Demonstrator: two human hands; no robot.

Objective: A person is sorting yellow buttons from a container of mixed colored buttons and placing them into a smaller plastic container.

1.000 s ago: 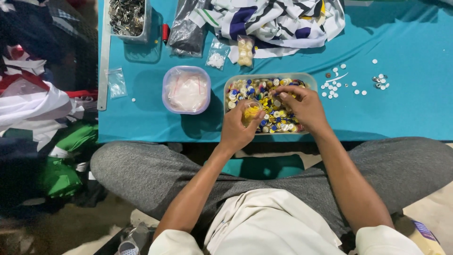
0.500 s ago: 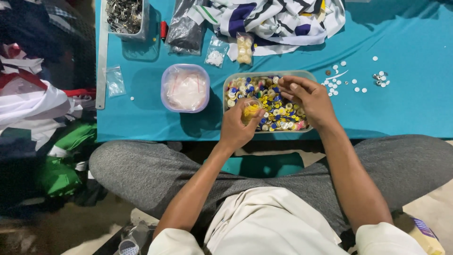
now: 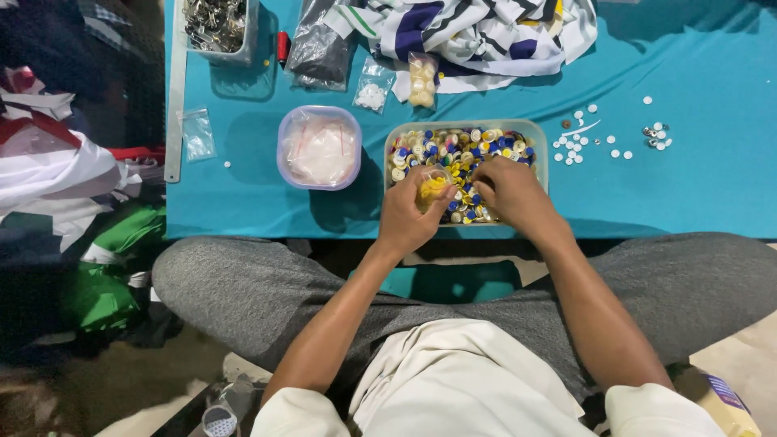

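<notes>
A rectangular clear tray (image 3: 541,150) full of several mixed yellow, blue and white buttons sits on the teal table in front of me. My left hand (image 3: 409,214) rests at the tray's near left corner and holds a small clear bag of yellow buttons (image 3: 433,188). My right hand (image 3: 511,194) lies palm down inside the tray, fingers curled among the buttons beside the bag. What its fingertips pinch is hidden.
A round-cornered tub of small plastic bags (image 3: 319,148) stands left of the tray. Loose white buttons (image 3: 576,146) lie to the right. Striped fabric (image 3: 477,32), small bags (image 3: 372,93) and a box of metal clips (image 3: 217,24) line the back. Clothes (image 3: 73,178) pile at left.
My right hand has drawn back from the tray's far right toward its near middle, close to the bag. My left hand with the bag has stayed roughly in place.
</notes>
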